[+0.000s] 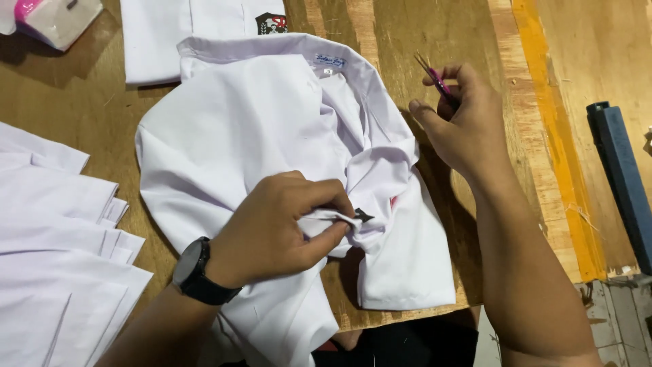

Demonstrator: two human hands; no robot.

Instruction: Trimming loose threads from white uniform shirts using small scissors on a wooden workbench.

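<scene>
White shirt [272, 143] lies crumpled across the middle of the wooden table [81, 102], collar toward the far edge, one sleeve hanging off the near edge. The left hand [272, 231], with a black watch [193, 272] on its wrist, pinches a gathered fold of the cloth between thumb and fingers, close to a small dark patch [363, 215] on the fabric. The right hand [468, 122] hovers just beside the shirt's right edge, its fingers closed around small pink-handled snips [438, 80] whose blades point up and away from the cloth.

Judging from this, the work looks like trimming something small off the shirt near that pinched fold. To do it well, the left hand should draw the fold taut and lift it clear of the layers beneath, so that only the bit to be cut stands proud. The snips should come in with the tips low and nearly flat to the fabric, taking the loose end alone. A slack fold or a steep angle risks nicking the white cloth. Whether a loose thread is really there cannot be told; it is too fine to see.

Stacked white pieces [54, 231] lie to the left, touching the table's near corner. Another folded white shirt [176, 34] with a badge sits beyond the collar. A blue bar [621, 177] rests well apart at the right.
</scene>
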